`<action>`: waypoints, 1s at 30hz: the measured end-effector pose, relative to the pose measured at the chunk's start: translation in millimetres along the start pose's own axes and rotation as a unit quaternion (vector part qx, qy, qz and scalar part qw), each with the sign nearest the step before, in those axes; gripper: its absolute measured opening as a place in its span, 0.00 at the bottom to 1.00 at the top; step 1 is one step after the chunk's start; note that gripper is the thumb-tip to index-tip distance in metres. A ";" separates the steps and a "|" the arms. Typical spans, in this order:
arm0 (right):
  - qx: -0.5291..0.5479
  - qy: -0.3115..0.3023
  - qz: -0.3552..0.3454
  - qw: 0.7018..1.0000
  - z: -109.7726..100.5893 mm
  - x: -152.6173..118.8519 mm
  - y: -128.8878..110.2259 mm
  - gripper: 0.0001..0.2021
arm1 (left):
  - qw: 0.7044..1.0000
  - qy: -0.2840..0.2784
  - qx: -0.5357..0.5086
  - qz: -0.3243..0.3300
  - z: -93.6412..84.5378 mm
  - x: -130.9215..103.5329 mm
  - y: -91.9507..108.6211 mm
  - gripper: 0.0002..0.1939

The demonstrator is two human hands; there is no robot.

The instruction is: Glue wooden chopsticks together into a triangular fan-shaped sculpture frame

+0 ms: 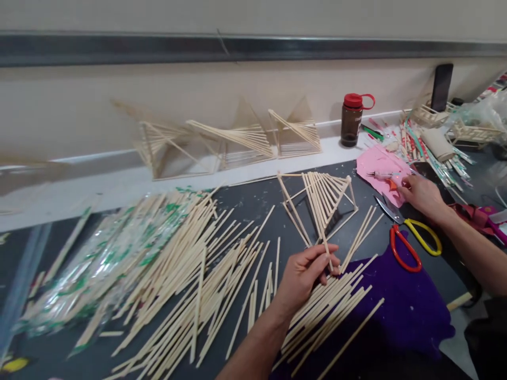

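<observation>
My left hand [307, 274] pinches one end of a thin wooden stick [327, 252], which points up toward a small stick frame [322, 198]. This frame stands on the dark table, its slanting sticks fanned out between open triangles. Over on the right, my right hand [423, 195] has its fingers curled at a small glue gun [386, 177] with an orange trigger, lying on pink felt [366, 158]. The fingers hide the gun's rear part. Red-and-yellow-handled scissors [407, 227] lie open just below that hand. Loose sticks [332, 301] rest on purple felt [412, 301] under my left hand.
Many wooden sticks [178, 279] spread over the table's left side, beside clear-and-green wrappers [114, 248]. Several twisted stick frames [233, 140] stand along the wall ledge. A brown bottle with a red lid [351, 120], torn wrappers [431, 153] and a phone [441, 87] are at back right.
</observation>
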State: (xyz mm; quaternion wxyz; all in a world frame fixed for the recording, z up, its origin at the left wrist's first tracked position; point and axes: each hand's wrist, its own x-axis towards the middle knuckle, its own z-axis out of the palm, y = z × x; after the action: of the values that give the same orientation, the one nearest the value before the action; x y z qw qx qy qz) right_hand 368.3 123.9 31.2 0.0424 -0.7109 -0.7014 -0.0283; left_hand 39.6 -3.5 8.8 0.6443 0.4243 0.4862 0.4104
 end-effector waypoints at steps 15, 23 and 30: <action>0.041 0.039 -0.115 0.992 16.1 -32.2 24.2 0.14 | 0.998 0.062 -0.006 -0.001 -2.1 1.0 5.7 0.15; 0.107 0.023 -0.109 0.988 13.8 -27.3 24.9 0.16 | 0.994 0.104 0.021 -0.016 -2.6 -1.0 4.4 0.16; 0.109 0.018 -0.131 0.985 16.6 -26.2 27.5 0.12 | 0.991 0.122 0.013 -0.048 -3.7 -2.2 7.1 0.18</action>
State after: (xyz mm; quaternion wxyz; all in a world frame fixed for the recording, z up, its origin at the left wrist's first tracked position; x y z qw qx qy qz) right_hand 395.1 99.1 11.6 0.1282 -0.6033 -0.7866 0.0300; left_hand 34.7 -2.9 15.6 0.5934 0.3554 0.5866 0.4212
